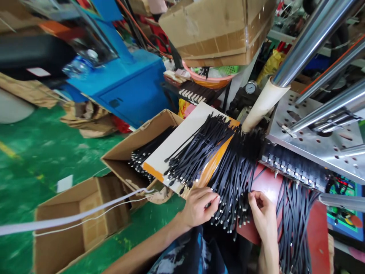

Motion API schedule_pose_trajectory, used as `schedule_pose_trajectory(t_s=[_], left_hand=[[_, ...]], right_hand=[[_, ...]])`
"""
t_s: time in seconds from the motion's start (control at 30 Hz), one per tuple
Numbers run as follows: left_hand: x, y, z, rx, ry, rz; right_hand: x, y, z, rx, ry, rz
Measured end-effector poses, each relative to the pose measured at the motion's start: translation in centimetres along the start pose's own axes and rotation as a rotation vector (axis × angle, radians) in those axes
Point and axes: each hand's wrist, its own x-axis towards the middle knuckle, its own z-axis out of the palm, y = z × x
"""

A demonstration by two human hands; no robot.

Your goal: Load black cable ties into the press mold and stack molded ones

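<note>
left hand (199, 207): fingers curled, pinching the near ends of the black straps (232, 182)
right hand (264, 213): half closed, fingertips on the same bunch's right edge
straps: fanned out between both hands, running up toward the metal machine plate (310, 137)
hard to see: blurry, can't tell how many straps each hand's actually got

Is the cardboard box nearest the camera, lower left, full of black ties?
No, the nearest cardboard box lies open and shows only bare cardboard inside.
</note>
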Motion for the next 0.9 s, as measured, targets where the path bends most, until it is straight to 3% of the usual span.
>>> schedule_pose_trajectory(t_s=[0.27, 0.43, 0.53, 0.8, 0.9], left_hand=[[0.3, 0.2, 0.0, 0.002, 0.018, -0.013], [0.3, 0.1, 0.0, -0.02, 0.017, -0.038], [0.2, -0.1, 0.1, -0.028, 0.022, -0.042], [0.2, 0.1, 0.0, -0.014, 0.005, -0.05], [0.2, 0.1, -0.1, -0.008, 0.004, -0.052]], right_hand=[[-0.4, -0.3, -0.2, -0.044, -0.025, -0.017], [0.2, -0.9, 1.0, -0.321, 0.063, -0.045], [0.7, -0.7, 1.0, -0.437, 0.032, -0.116], [0.2, -0.2, 0.2, -0.272, -0.021, -0.102], [0.2, -0.3, 0.6, -0.222, 0.033, -0.086]])
